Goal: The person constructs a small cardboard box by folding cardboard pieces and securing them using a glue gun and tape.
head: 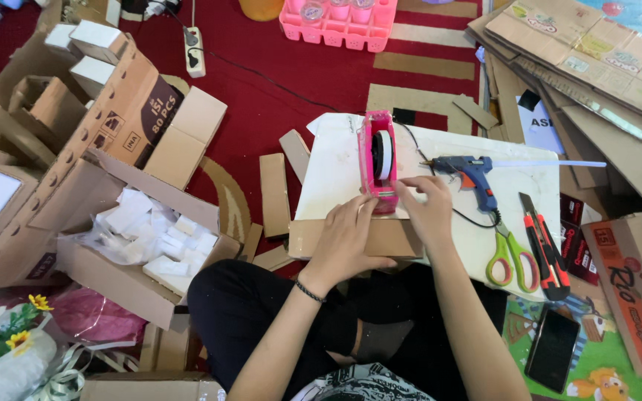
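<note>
Low in the frame's centre, the left hand (347, 234) lies flat, fingers spread, on a cardboard piece (358, 238) at the white board's (336, 171) near edge. The right hand (426, 208) pinches tape at the pink dispenser (378, 162) just beyond. The cardboard looks light and stiff, best pressed flat; the tape is thin and sticky, taken by its free end. Farther right lie a glue gun (473, 174), scissors (510, 256) and a cutter (544, 245).

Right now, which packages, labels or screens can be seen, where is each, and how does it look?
Open brown carton, left: holds white pieces.
Brown printed box, upper left: on its side.
Orange-brown box, right edge.
Flattened printed cartons, upper right.
Dark phone, lower right: screen off.
</note>
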